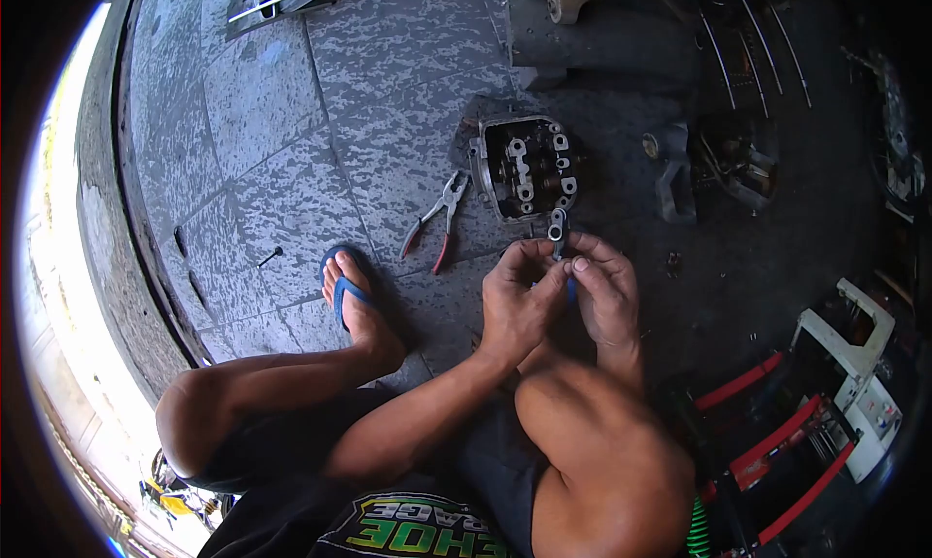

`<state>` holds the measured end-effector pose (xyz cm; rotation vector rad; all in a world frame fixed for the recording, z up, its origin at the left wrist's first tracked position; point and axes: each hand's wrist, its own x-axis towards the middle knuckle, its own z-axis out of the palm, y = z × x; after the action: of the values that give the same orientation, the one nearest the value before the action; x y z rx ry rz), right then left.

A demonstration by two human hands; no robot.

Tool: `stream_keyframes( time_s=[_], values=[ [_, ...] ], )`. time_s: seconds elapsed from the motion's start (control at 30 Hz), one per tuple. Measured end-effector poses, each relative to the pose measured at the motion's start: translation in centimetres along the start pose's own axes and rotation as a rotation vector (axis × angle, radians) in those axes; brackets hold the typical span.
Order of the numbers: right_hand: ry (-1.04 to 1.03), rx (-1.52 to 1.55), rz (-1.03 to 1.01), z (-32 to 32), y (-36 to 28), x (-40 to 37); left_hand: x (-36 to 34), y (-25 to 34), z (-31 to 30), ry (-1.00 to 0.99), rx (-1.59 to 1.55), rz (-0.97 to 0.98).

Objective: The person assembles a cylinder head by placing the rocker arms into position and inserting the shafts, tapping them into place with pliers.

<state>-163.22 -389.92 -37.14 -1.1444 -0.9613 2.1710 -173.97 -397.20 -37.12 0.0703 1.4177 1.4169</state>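
Note:
Both my hands meet just in front of a cylinder head [482,179], an open metal casing with round posts inside. My left hand [522,291] is closed, its thumb and fingertips pinched on the lower end of a small metal engine part [556,230] with round holes. From the other side my right hand [607,286] pinches the same part, thumb uppermost. The part stands up from my fingertips, close to the casing's near edge; its lower end is hidden by my fingers. Pliers with red handles [442,218] lie to the left of the casing, jaws spread.
A bolt [277,253] lies on the tiled floor [282,101] near my sandalled foot [348,291]. Dark engine parts [670,169] and thin metal rods [757,63] are at the right and back. Red and white frame pieces [777,441] stand at the lower right.

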Motion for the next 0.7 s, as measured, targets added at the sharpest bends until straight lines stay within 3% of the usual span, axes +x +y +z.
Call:
stream_keyframes(
  time_s=[0.47, 0.57, 0.7],
  values=[
    [0.057, 0.070, -0.055, -0.7, 1.4, -0.9, -1.0, -0.1, -0.3, -0.017, 0.269, 0.052],
    [-0.025, 0.025, -0.083, -1.1, 1.4, -0.8, -1.2, 0.0, -0.3, -0.025, 0.368, 0.114],
    [0.002, 0.032, 0.013, 0.3, 0.3, -0.8, -1.1, -0.1, -0.4, 0.000, 0.403, 0.126]
  ],
)
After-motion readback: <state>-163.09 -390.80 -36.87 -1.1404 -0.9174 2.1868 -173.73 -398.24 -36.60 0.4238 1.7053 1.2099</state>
